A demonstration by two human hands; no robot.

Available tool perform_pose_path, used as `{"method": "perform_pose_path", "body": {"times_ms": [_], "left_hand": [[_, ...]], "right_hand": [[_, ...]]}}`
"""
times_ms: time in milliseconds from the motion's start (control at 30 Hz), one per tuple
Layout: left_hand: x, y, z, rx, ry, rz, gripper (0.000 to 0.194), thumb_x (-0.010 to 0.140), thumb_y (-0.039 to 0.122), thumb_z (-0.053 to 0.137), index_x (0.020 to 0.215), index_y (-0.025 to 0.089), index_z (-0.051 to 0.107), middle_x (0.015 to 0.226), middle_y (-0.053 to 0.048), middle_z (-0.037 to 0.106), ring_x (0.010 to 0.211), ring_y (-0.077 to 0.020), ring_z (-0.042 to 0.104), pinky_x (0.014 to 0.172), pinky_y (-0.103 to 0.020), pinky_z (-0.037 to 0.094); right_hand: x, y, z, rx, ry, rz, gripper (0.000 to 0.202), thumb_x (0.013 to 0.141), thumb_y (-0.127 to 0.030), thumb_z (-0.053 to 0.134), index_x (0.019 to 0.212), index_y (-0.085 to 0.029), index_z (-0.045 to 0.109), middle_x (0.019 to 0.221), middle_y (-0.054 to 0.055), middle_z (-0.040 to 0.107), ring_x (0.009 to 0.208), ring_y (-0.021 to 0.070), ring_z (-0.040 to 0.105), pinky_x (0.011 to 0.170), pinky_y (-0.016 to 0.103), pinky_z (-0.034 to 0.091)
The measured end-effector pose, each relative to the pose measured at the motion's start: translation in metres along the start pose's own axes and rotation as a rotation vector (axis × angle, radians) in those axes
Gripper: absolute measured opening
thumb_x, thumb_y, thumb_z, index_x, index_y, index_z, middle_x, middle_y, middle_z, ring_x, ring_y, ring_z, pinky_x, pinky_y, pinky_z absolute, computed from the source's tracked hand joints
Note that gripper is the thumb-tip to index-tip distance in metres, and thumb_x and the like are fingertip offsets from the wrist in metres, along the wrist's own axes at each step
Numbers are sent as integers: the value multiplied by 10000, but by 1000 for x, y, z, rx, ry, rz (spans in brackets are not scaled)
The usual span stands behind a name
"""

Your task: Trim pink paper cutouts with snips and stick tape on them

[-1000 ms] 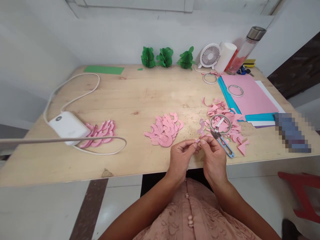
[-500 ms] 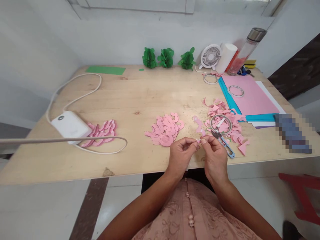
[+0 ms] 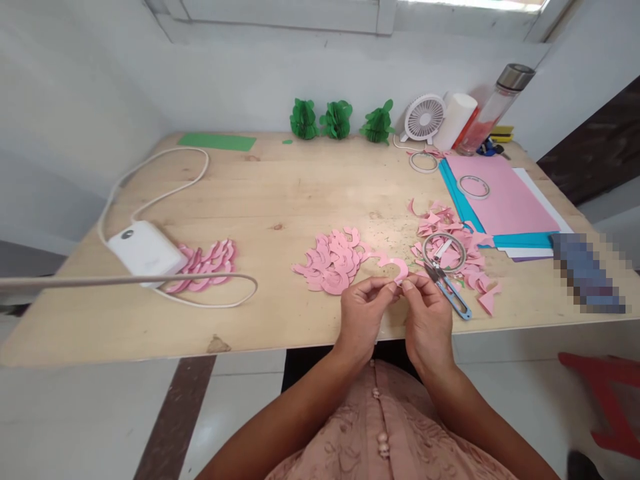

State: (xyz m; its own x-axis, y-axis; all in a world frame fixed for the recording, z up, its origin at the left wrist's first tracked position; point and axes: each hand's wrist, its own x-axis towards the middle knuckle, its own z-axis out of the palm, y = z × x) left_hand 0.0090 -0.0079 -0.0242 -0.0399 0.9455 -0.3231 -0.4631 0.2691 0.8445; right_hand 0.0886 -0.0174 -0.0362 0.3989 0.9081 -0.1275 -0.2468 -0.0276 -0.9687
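Note:
Close together at the table's front edge, my left hand (image 3: 364,312) and my right hand (image 3: 427,312) pinch a curved pink paper strip (image 3: 397,269) between thumbs and fingers. The strip curls up and away from my fingertips, its far end reaching toward a pile of pink curved paper pieces (image 3: 333,263) on the left. Exactly where the fingertips meet the paper is partly hidden. Just right of my right hand lie blue-handled thread snips (image 3: 453,295), beside a tape roll (image 3: 425,252) resting on pink paper scraps (image 3: 477,257).
At left, a white power bank (image 3: 145,252) with a cable touches more pink pieces (image 3: 213,267). Green paper shapes (image 3: 337,120), a small fan (image 3: 425,119) and a glass bottle (image 3: 493,113) stand along the wall. Coloured sheets (image 3: 505,200) lie at right.
The pink strip between my hands has shifted and turned, its curve now opening leftward and its far end nearer the pile. Both hands stay pinched together; the view has tilted slightly.

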Motion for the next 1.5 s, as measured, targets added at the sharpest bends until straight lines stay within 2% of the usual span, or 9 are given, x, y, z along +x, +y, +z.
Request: {"method": "perform_pose_path", "body": {"times_ms": [333,833,1500], "left_hand": [[1,-6,0,-20,49,-12,43,638,161,708,672,175,731,670,-6,721,657,-144,651,732,-289,523],[0,-7,0,-24,36,-12,40,649,160,698,675,175,723,679,0,718,668,-137,650,731,-275,523],[1,-8,-2,-15,8,19,52,646,139,697,679,160,731,669,-10,717,654,-128,645,708,-260,534]], "right_hand": [[-1,6,3,53,42,42,152,701,-298,677,731,-184,582,704,-19,557,652,116,504,651,258,426],[0,9,4,120,76,53,128,692,-247,694,719,-185,586,690,-41,556,633,96,498,641,239,407],[1,13,2,73,93,3,105,704,-231,682,730,-183,592,683,-48,572,627,92,512,649,238,411]]}}
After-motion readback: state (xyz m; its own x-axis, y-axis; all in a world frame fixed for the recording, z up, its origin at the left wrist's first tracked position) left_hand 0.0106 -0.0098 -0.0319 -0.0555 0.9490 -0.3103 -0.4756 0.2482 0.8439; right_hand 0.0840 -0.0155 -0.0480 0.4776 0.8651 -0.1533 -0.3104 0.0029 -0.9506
